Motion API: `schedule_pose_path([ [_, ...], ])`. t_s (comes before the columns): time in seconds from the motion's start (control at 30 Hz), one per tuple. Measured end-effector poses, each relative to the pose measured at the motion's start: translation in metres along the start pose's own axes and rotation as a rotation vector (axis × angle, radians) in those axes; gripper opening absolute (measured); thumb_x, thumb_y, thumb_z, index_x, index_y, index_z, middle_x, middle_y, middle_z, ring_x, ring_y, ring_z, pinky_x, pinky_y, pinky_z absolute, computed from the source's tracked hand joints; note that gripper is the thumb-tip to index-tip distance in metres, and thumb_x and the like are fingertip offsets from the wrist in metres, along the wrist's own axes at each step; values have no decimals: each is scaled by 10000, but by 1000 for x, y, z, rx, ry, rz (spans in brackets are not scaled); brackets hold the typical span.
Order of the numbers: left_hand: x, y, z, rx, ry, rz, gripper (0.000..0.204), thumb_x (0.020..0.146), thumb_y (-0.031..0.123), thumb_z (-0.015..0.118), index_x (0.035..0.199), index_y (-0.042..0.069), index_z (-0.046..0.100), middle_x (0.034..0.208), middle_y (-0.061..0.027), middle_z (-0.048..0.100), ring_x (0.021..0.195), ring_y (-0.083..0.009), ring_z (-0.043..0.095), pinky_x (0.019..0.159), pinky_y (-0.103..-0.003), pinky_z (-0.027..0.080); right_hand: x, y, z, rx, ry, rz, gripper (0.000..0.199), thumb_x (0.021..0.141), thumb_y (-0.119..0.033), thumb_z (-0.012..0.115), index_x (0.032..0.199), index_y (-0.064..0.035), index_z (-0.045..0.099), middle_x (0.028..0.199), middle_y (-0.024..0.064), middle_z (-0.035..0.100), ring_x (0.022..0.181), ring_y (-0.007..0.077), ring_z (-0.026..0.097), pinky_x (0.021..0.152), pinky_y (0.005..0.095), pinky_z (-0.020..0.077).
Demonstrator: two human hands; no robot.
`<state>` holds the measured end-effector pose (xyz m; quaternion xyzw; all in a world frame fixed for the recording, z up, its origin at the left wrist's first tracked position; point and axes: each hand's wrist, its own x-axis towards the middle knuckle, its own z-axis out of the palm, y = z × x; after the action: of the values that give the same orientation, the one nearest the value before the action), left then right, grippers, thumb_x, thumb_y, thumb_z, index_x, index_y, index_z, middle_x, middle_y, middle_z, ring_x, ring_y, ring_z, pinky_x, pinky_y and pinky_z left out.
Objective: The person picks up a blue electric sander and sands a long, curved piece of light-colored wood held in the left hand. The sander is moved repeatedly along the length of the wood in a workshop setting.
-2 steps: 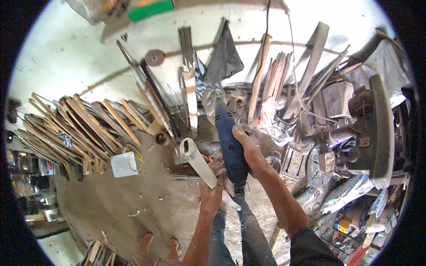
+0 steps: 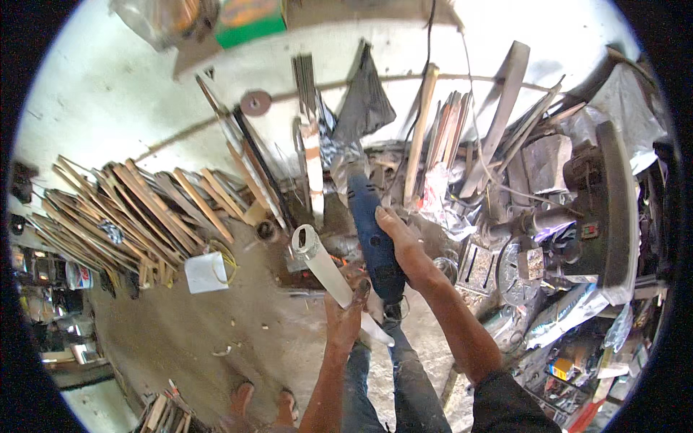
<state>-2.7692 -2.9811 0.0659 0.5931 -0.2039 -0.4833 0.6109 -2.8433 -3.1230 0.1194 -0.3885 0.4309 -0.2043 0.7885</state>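
Note:
My left hand (image 2: 345, 314) is closed around a long cream-white tube (image 2: 321, 267). Its upper end has a hollow oval opening and a ringed collar, and a white tapering end shows below my fist. My right hand (image 2: 401, 242) grips a dark blue straight grinder (image 2: 375, 231) from its right side, with the thumb along the body. The grinder points away from me, its cord end toward my legs. Its far tip blurs into the clutter behind. Tube and grinder are side by side, the tube on the left; whether they touch I cannot tell.
Wood strips (image 2: 137, 209) lean against the wall at left, near a white container (image 2: 206, 272). A dark bench machine with a round plate (image 2: 521, 270) stands at right, above cluttered shelves (image 2: 570, 368). A black bag (image 2: 366, 101) hangs ahead. Another person's feet (image 2: 285, 404) show at lower left.
The background has shifted slightly downward in the view. Both hands keep their grip, and the tube and grinder stay in nearly the same place.

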Motion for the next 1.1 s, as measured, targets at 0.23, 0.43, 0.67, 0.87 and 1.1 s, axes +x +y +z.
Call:
schedule_pose_path([
  [0.23,-50,113,19,-26,-64,-7,190,849,175,616,929,29,525,727,-8,514,612,-81,491,510,-262,414,-101,-92,48,-228,-48,-324,501,860,-351,587,1192,-1,452,1001,99,545,836,115,507,701,247,446],
  [0.43,-90,183,54,94,-154,107,452,734,212,757,1049,22,494,857,-39,551,762,-129,538,658,-289,460,-165,-128,54,-404,208,-600,438,840,-280,626,1108,23,458,904,142,573,853,197,569,748,342,465],
  [0.67,-118,247,129,343,-165,333,511,700,191,783,1074,5,489,915,-76,578,861,-165,558,752,-310,468,-199,-173,11,-533,320,-547,536,803,-340,656,1096,71,475,990,199,588,933,255,569,822,350,447],
  [0.87,-120,281,140,420,-270,554,267,827,134,632,1046,-8,578,858,-93,643,827,-175,598,748,-335,469,-245,-243,-58,323,-85,-215,449,809,-409,620,1035,-22,594,847,85,659,677,183,635,604,293,523],
  [1.1,-101,296,186,362,-222,518,146,835,111,631,926,4,594,749,-80,612,667,-126,559,600,-288,450,-252,-259,-88,591,-263,-502,539,882,-430,508,1119,54,512,815,112,624,759,237,624,644,303,517],
])
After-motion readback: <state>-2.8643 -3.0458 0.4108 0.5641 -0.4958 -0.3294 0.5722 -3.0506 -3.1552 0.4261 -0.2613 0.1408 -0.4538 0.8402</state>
